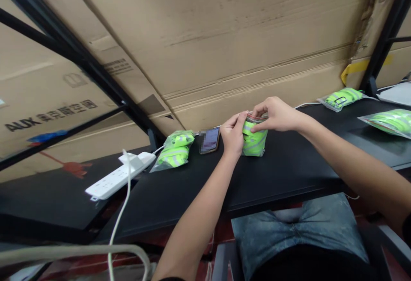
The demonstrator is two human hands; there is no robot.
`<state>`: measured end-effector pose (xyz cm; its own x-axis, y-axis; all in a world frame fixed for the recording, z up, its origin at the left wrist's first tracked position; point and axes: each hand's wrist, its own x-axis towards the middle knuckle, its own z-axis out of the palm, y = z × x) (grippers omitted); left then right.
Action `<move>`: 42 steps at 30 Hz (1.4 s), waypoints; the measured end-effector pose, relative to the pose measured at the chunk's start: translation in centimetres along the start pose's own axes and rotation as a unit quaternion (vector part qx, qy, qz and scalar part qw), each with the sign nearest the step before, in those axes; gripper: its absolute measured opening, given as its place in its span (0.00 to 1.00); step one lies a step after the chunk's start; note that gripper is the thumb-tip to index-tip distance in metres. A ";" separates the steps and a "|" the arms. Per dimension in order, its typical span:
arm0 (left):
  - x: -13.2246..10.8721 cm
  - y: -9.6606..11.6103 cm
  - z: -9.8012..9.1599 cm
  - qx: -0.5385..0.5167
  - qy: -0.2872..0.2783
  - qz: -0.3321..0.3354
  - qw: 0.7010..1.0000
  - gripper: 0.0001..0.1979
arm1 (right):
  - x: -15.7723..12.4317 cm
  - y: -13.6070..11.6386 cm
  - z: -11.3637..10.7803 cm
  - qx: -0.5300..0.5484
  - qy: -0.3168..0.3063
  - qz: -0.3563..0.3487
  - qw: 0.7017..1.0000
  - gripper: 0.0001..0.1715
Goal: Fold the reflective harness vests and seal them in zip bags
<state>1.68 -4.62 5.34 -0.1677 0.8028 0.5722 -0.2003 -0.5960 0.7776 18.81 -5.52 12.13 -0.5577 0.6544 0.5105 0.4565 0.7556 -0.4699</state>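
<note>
A black table [272, 178] runs across the view, and big cardboard boxes [224, 28] stand behind it. Near the left end of the tabletop lies a white power strip [118, 177], with a white cord [123, 217] hanging down off the front edge beside it. Next, near the back edge, lies a clear bag [175, 150] with a bright green vest with silver stripes folded inside. Just right of that bag is a phone [210, 140], lying flat with its screen lit.

Beside the phone, a green bag [254, 137] stands up on the tabletop, near the back edge. It is clear plastic with a green striped vest inside and a red line along its top. The left hand [233, 133] is on the left side of this bag. Its fingers curl in and pinch the top corner. The right hand [276, 115] reaches in from the right, and its thumb and finger pinch the top edge. Both hands have hold of the bag.

Farther right are two more vest bags: one [342, 99] by the back edge, and one [390, 122] at the right edge. A person's blue jeans [298, 229] show below the table.
</note>
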 end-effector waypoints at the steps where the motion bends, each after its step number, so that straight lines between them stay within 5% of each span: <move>1: 0.0 0.0 0.0 0.006 -0.005 0.000 1.000 0.12 | 0.0 0.2 -0.1 -0.021 -0.016 -0.004 1.000 0.16; 6: 0.0 -0.2 0.3 0.004 0.003 0.013 1.000 0.10 | 0.2 0.2 0.1 -0.161 -0.076 -0.016 0.984 0.22; 11: 0.1 -0.6 0.4 -0.001 0.041 0.014 0.999 0.09 | 0.5 0.3 0.3 -0.122 -0.083 -0.035 0.988 0.17; 15: 0.1 -0.2 0.3 0.006 0.063 0.019 0.998 0.13 | 0.2 1.1 0.6 -0.027 0.057 -0.105 0.992 0.13; 18: 0.0 0.2 0.1 0.033 0.076 0.029 0.996 0.14 | -0.3 2.3 1.4 0.031 0.198 -0.079 0.977 0.20; 23: 0.1 0.2 -0.2 0.059 0.120 0.041 0.990 0.13 | -1.4 4.2 3.2 0.236 0.148 0.053 0.959 0.21; 28: 0.1 0.0 -0.1 0.071 0.129 0.053 0.988 0.13 | -1.8 4.0 4.0 0.351 0.177 0.064 0.917 0.19; 42: 0.0 0.3 0.7 0.077 0.140 0.060 0.985 0.14 | -2.0 3.6 3.8 0.361 0.287 0.049 0.886 0.09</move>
<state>2.33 -4.79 5.73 -0.4454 0.6776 0.5852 -0.0175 -0.6601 0.7510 18.92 -4.26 6.69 -0.0007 0.7791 0.6270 -0.1941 0.6149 -0.7643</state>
